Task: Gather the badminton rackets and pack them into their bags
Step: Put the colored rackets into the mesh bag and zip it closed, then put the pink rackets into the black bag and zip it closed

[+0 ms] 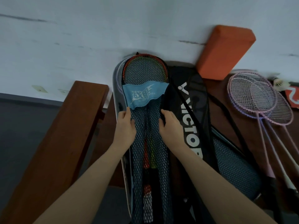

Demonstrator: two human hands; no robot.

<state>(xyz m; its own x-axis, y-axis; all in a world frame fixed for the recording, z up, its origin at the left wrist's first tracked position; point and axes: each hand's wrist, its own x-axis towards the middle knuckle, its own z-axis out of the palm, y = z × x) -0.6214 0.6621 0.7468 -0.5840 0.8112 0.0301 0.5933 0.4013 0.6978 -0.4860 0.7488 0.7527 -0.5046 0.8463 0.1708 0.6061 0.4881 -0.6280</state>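
Observation:
A black mesh racket bag [142,159] with a blue label band [144,94] lies lengthwise in the middle. A red-framed racket [145,59] and a yellow-shafted one show through the mesh. My left hand [125,126] pinches the mesh at its left edge just below the band. My right hand [171,126] grips the mesh at its right edge. A black Victor bag [192,120] lies beside it on the right. Two pink rackets [258,101] lie loose further right, heads overlapping, handles toward me.
An orange foam block [224,52] leans against the white wall [113,29] behind the bags. A shuttlecock [279,83] sits at the far right. A brown wooden bench edge [64,135] runs along the left. Another mesh bag [236,165] lies under the Victor bag.

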